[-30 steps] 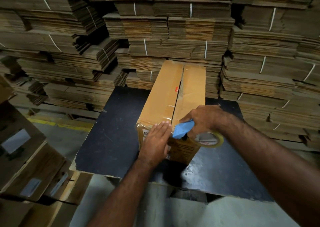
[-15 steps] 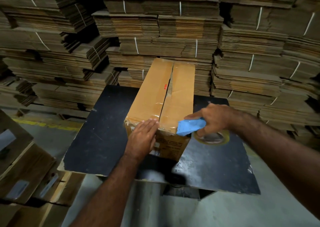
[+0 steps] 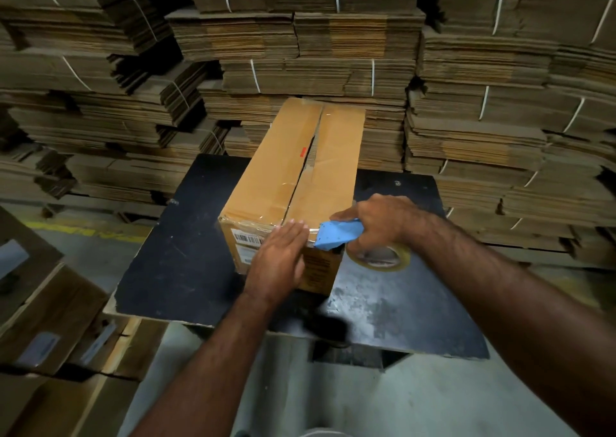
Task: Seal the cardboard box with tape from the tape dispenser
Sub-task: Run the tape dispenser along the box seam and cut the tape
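A long brown cardboard box (image 3: 293,169) lies on a black table (image 3: 180,256), its two top flaps meeting along a partly gaping middle seam. My left hand (image 3: 280,256) lies flat with straight fingers against the box's near end, just below the top edge, pressing clear tape there. My right hand (image 3: 383,223) grips a blue tape dispenser (image 3: 333,234) with a roll of clear tape (image 3: 380,256), held at the box's near right corner. A barcode label (image 3: 248,238) shows on the near face.
Tall bundles of flattened cardboard (image 3: 300,36) stand close behind and to both sides of the table. More flat boxes with labels (image 3: 50,320) lie on the floor at the left. Grey concrete floor (image 3: 333,403) shows below the table's near edge.
The view has shifted slightly. My left hand slid right along the box's near end towards the dispenser, and my right hand holds the dispenser close by the near right corner.
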Action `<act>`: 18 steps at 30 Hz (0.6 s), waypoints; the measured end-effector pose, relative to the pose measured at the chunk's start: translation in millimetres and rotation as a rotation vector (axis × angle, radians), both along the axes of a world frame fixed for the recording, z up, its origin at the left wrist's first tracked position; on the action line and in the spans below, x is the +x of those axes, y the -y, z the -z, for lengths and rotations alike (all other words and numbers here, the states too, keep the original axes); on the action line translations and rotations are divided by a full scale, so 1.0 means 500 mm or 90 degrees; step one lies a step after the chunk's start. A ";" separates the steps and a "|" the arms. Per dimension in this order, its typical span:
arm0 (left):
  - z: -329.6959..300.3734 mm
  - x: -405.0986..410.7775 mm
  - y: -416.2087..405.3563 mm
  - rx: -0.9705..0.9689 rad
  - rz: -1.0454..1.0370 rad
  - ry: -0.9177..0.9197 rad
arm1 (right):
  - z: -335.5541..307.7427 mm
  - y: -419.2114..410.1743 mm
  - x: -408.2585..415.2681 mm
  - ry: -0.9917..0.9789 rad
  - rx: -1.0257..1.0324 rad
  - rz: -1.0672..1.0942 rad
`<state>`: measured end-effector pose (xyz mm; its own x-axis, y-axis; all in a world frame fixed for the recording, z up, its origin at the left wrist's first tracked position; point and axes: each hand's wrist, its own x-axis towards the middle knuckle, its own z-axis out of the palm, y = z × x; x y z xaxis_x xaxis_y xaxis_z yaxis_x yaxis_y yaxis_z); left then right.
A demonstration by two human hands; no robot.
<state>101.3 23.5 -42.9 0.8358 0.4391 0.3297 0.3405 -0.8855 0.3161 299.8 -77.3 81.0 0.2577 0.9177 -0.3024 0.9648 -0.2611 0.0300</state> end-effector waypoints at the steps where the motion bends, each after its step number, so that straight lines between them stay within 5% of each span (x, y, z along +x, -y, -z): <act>1: -0.001 -0.001 -0.002 -0.006 -0.002 0.000 | 0.002 0.005 0.003 -0.001 0.005 -0.004; 18: -0.031 0.034 0.036 -0.009 -0.063 -0.006 | 0.038 0.093 0.061 0.023 0.035 -0.064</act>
<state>118.2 5.4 -27.3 0.7914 0.5239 0.3150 0.4289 -0.8430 0.3247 330.2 -123.8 62.1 0.1734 0.9545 -0.2425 0.9848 -0.1654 0.0533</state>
